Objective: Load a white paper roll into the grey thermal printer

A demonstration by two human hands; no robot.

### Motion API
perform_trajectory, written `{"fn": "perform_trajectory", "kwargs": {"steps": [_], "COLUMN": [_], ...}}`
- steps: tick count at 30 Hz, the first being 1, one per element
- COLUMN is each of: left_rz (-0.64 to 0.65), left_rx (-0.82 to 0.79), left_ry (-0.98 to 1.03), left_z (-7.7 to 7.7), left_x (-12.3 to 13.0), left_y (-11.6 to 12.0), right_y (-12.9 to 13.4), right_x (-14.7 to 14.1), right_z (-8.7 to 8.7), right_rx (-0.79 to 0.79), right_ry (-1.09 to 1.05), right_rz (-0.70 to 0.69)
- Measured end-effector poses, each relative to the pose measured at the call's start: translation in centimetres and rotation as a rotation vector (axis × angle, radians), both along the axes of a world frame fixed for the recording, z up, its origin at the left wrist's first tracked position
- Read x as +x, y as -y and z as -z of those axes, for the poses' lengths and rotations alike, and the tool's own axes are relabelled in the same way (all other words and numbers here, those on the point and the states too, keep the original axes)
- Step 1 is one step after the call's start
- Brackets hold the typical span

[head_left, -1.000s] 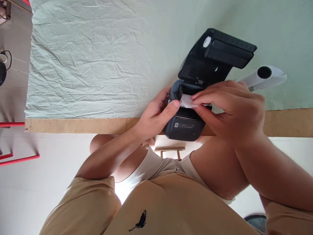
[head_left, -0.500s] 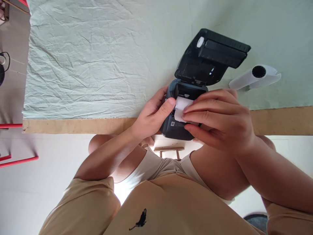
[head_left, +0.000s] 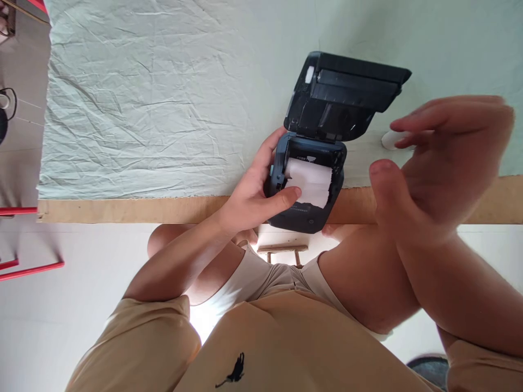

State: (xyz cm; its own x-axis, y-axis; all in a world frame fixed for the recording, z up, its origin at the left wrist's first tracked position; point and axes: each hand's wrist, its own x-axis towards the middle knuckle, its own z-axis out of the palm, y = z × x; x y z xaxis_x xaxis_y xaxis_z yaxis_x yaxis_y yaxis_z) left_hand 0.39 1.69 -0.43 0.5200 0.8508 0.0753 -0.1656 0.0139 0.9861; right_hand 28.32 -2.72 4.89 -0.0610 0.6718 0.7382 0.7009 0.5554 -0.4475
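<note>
A dark label printer [head_left: 306, 218] is held at the table's front edge, its black lid [head_left: 347, 92] swung up and back. Inside its bay lies a white paper roll [head_left: 310, 179] with a ragged edge. My left hand [head_left: 261, 190] grips the printer's left side, its thumb resting on the paper. To the right, my right hand [head_left: 441, 158] is raised off the printer, thumb and fingers apart, slightly blurred, with nothing visible between them. It partly covers a white roll [head_left: 393, 140] on the cloth.
A pale green cloth [head_left: 155, 98], wrinkled on the left, covers the table. The wooden edge [head_left: 131, 210] runs along the front. My legs and a small wooden stool [head_left: 281, 249] show below. Red metal bars [head_left: 32, 270] stand on the floor at the left.
My right hand has let go of the paper in the printer and moved right, over the other white roll. The printer has tilted slightly, with its lid shifted left. My left thumb has moved onto the paper.
</note>
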Motion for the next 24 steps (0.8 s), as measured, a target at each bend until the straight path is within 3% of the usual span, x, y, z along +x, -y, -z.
{"fn": "perform_trajectory", "kwargs": {"steps": [3,8,12,18,24], "left_rz": [0.016,0.09,0.152,0.025,-0.012], "left_rx": [0.04,-0.046,-0.066,0.046,-0.05], "left_ry": [0.02,0.031,0.008,0.024,0.069], "left_z": [0.6,1.2,0.6,-0.7,-1.8], "left_x": [-0.1,-0.2,0.0,0.7,0.4], "left_y": [-0.6,-1.1,-0.5,0.9,1.1], "right_y": [0.4,0.5,0.2,0.3,0.5], "right_x": [0.4,0.6,0.8,0.1,-0.9], "right_z": [0.3,0.7,0.7,0.7,2.1], "right_rx": [-0.176,-0.213,-0.249,-0.274,-0.241], "right_ry": [0.02,0.036,-0.014,-0.082,-0.034], "right_rz": [-0.054,-0.104,-0.13,-0.171,-0.19]}}
